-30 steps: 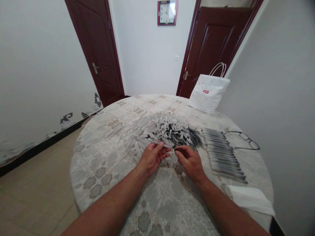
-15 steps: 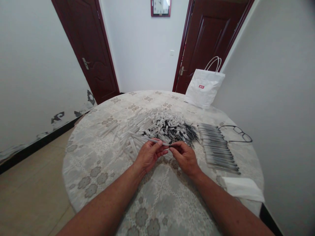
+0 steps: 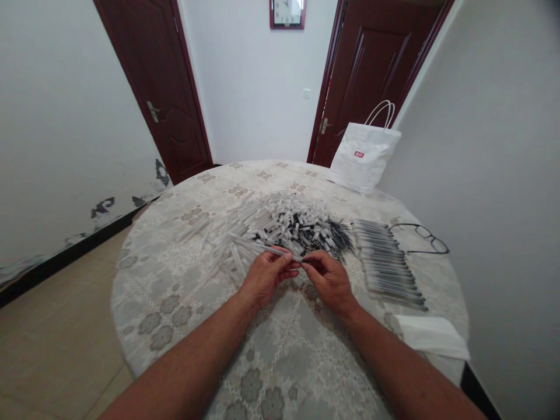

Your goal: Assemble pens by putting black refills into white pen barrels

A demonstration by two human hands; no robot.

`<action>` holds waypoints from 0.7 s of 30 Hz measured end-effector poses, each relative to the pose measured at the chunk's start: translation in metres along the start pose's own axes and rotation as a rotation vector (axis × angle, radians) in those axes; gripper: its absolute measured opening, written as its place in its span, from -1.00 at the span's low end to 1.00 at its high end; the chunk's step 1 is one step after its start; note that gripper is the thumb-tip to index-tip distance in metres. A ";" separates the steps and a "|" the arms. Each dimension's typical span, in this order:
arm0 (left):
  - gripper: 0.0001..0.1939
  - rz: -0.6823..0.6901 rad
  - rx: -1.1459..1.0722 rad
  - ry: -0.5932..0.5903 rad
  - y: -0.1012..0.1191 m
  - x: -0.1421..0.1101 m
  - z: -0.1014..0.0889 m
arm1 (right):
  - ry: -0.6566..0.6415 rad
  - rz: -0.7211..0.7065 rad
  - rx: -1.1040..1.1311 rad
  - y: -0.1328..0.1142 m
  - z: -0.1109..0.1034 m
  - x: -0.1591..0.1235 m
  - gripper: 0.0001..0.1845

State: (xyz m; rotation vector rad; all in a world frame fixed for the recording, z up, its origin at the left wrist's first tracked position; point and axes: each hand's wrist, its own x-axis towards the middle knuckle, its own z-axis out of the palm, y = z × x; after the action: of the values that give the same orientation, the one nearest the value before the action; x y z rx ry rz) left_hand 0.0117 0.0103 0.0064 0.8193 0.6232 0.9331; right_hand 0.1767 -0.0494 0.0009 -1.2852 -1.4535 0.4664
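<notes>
A clear pen barrel (image 3: 272, 249) lies between the thumb and fingers of my left hand (image 3: 266, 279), slanting toward the right. At its right end my right hand (image 3: 330, 283) pinches a small black end piece (image 3: 303, 261), partly covered by the fingertips. The two hands almost meet over the near edge of a heap. That heap has loose translucent barrels (image 3: 236, 259) on the left, short white pieces (image 3: 293, 205) at the top and thin black refills (image 3: 341, 233) on the right. Right of my hands lies a neat row of pens (image 3: 387, 265) with dark ends.
Black-framed glasses (image 3: 422, 239) rest beside the row of pens. A white paper bag (image 3: 365, 157) stands at the table's back right. A folded white cloth or paper (image 3: 431, 337) lies near the right edge. A patterned cloth (image 3: 161, 315) covers the round table.
Both hands stay in nearly the same place. The black end piece shows less between the fingertips, and the barrel has shifted very slightly.
</notes>
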 end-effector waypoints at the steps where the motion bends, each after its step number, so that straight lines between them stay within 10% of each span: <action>1: -0.70 -0.005 0.006 0.000 0.000 0.000 0.000 | -0.002 0.008 -0.001 0.000 0.000 0.000 -0.83; 21: -0.68 -0.013 0.052 -0.005 0.000 -0.001 0.001 | -0.088 -0.055 -0.201 0.000 -0.003 -0.002 -0.81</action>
State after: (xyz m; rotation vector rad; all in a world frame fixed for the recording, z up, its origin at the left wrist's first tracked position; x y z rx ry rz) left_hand 0.0119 0.0094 0.0072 0.8629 0.6498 0.9064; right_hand 0.1788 -0.0523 0.0007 -1.3928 -1.6384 0.3508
